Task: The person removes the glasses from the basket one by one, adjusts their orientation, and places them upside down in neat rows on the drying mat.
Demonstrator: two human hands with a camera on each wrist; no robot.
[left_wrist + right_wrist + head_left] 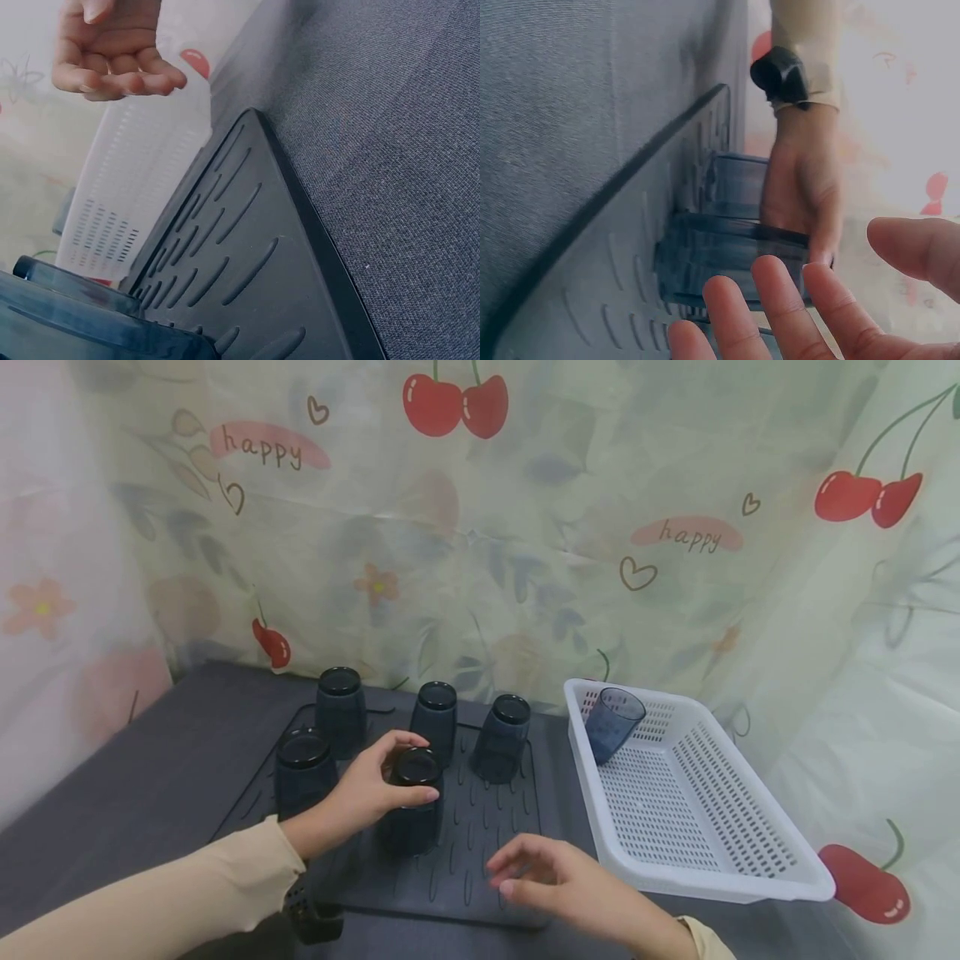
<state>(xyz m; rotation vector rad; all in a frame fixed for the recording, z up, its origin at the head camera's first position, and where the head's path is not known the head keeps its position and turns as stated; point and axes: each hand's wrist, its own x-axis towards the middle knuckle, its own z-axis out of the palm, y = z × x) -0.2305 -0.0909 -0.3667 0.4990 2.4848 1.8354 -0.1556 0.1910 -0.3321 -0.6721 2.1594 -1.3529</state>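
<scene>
My left hand [367, 793] grips a dark blue drinking glass [415, 822] near its upturned base, thumb on the near side and fingers behind. That glass stands upside down on a dark grey ridged drying mat [487, 877]. In the right wrist view, the held glass [720, 259] appears under the left hand [806, 176]. My right hand [570, 885] hovers over the mat's right front part, fingers loosely bent and holding nothing. More upturned glasses stand around: one at back left [341, 714], one at front left [303, 777], one at back middle [435, 722], one at back right [502, 739].
To the right of the mat sits a white perforated plastic basket [697, 881]. Inside its far left corner a blue glass [613, 727] leans tilted, mouth up. A dark grey cloth [127, 793] covers the table, and a printed curtain [525, 543] hangs behind.
</scene>
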